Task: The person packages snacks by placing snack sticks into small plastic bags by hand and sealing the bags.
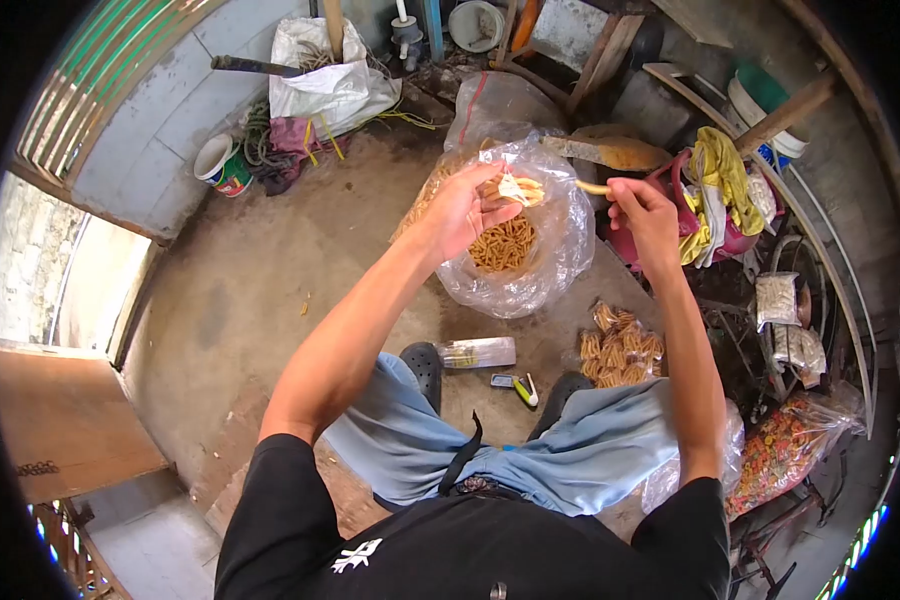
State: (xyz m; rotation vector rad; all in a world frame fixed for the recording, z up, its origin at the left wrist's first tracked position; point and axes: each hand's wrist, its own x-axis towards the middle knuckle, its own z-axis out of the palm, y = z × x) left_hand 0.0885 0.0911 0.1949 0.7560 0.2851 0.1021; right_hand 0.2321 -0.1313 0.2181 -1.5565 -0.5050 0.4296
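Observation:
My left hand (460, 212), palm turned up, is closed on a small clear packet of snack sticks (518, 188) above a big open plastic bag (567, 262). Loose brown snack sticks (502, 246) fill the part of the bag that shows. To the right, my right hand (644, 214) pinches one snack stick (592, 188) by its end, a little apart from the packet. On the floor below lie several filled snack packets (620, 345). A stack of clear plastic sleeves (477, 352), a small blue box (502, 380) and a green-and-white tool (526, 390) lie between my feet.
A magenta tub with yellow cloth (718, 185) stands at the right. Beyond it lean wooden boards. A sack of colourful packets (790, 450) sits at the lower right. At the back left are a white sack (320, 95) and a paint bucket (222, 166).

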